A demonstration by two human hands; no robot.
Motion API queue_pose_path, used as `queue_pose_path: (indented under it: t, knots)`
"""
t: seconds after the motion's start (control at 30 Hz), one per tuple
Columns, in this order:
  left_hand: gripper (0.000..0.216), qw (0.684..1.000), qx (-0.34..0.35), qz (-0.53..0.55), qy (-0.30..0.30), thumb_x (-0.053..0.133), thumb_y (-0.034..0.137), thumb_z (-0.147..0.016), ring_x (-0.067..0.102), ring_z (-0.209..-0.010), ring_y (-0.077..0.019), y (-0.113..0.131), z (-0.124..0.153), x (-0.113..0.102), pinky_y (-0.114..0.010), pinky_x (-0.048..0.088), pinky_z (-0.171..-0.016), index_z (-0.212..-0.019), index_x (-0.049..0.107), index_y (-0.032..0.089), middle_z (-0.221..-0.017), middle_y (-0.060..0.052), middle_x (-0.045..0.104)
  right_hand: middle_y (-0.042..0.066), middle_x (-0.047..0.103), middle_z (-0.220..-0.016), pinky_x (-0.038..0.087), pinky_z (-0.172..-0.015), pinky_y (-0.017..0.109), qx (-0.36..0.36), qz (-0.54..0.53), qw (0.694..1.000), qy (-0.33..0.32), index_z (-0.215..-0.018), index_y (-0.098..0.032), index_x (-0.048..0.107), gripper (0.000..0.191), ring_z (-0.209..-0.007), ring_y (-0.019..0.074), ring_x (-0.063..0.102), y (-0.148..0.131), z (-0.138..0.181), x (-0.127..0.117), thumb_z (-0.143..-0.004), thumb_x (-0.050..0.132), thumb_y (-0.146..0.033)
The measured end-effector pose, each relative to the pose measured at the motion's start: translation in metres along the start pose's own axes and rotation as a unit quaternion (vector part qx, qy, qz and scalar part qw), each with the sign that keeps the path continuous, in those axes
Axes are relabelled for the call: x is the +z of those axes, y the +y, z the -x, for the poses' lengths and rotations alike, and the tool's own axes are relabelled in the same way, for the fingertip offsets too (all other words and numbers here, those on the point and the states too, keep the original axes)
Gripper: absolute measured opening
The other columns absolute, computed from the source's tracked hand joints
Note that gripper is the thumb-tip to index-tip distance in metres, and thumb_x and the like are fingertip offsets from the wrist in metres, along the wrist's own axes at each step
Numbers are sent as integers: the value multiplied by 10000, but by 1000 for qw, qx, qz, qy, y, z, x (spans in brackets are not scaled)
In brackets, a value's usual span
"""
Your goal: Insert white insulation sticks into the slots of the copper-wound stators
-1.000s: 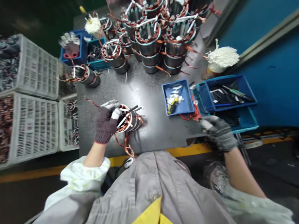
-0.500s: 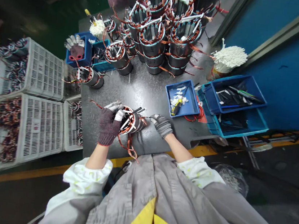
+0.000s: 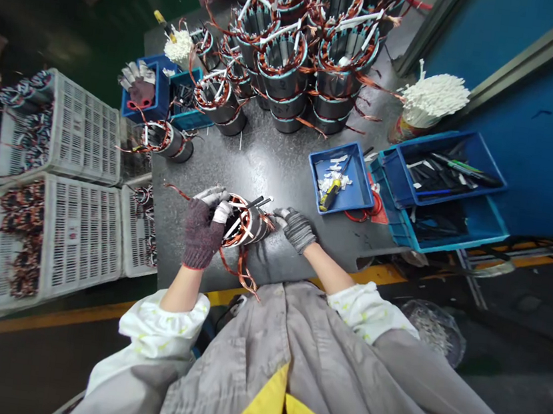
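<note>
A motor stator [image 3: 253,225] lies on its side on the dark table, a ring of copper windings and white tubing at its open end. My left hand [image 3: 205,225], in a purple knitted glove with white fingertips, is closed on its left rim. Black sleeves [image 3: 257,202] stick out at the stator's top, and loose copper leads [image 3: 241,271] hang toward the table's front edge. At the stator's right end, my right hand [image 3: 297,228], in a grey striped glove, pinches a thin wire lead among the copper strands; its fingertips partly hide the lead.
Several stators [image 3: 281,83] stand stacked at the back. A blue tray [image 3: 357,203] holds white pieces and a yellow-handled screwdriver [image 3: 329,197]. Stacked blue bins [image 3: 494,183] and a bundle of white tubes [image 3: 435,102] are at right. White crates [image 3: 85,230] stand left.
My right hand has come slightly closer to the stator's right end. My left hand keeps its hold. The view has shifted slightly.
</note>
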State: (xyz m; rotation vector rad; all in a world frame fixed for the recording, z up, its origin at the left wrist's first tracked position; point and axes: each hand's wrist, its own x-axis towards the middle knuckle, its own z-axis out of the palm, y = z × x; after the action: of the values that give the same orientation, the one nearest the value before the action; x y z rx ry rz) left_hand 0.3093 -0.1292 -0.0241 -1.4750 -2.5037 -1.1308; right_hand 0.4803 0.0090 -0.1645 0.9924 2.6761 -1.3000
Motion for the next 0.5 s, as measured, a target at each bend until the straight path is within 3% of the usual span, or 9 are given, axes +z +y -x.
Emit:
queue_pose_path:
  t: [0.27,0.4,0.5]
  knots:
    - [258,999,4,-26,-26,570,370,-995,652,-1215,-231,5,-2,-5,-448,509,-1091,-1136,716,211,-1185,-77,727,140,762,-1122,495,-1005,306,-31,0,997,-75,-1071,-167,747,199,-1076,236,700,-21,-44,-4,-916,714,-288]
    - [248,1000,11,-14,-26,575,361,-995,657,-1208,-226,3,-2,-6,-442,509,-1089,-1129,720,210,-1196,-77,728,147,774,-1018,517,-946,324,7,-2,997,-82,-932,-151,747,114,-971,253,723,3,-38,-19,-868,738,-245]
    - [255,999,7,-15,-27,568,370,-1000,656,-1212,-228,2,-2,-6,-449,509,-1090,-1131,721,213,-1203,-81,725,151,766,-1062,517,-937,319,57,-14,997,-40,-1013,-143,728,179,-982,237,717,20,-19,-23,-962,583,-234]
